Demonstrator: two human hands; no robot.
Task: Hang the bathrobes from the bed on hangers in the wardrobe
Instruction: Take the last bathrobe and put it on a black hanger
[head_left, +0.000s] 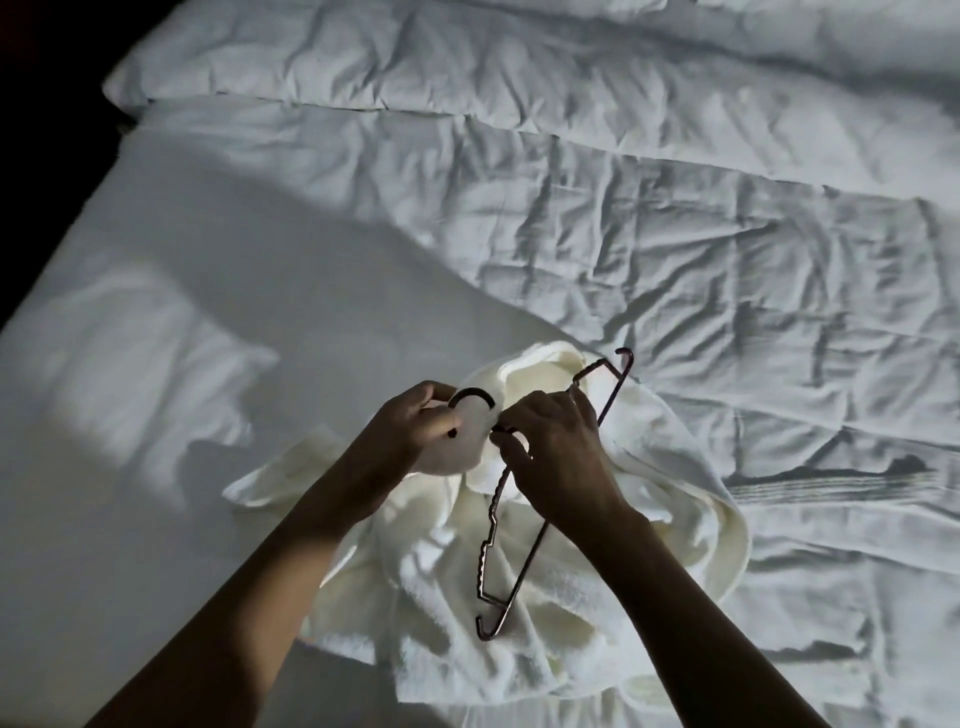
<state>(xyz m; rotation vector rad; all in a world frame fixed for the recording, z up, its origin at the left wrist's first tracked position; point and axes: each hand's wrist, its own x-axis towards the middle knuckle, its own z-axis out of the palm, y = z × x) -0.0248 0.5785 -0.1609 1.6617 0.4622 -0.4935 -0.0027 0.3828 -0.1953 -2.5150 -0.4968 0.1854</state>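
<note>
Hanger (491, 525) held over bathrobe (571, 639) on bed (675, 234).
Left hand (415, 421) grips cloth at the hook (470, 394); right hand (556, 452) grips the hanger neck; free sheet (260, 291) to the left.

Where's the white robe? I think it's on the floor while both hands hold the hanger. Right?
Not quite: the head view shows the white robe lying on the bed, not the floor. The left hand and right hand both hold the hanger.
</note>
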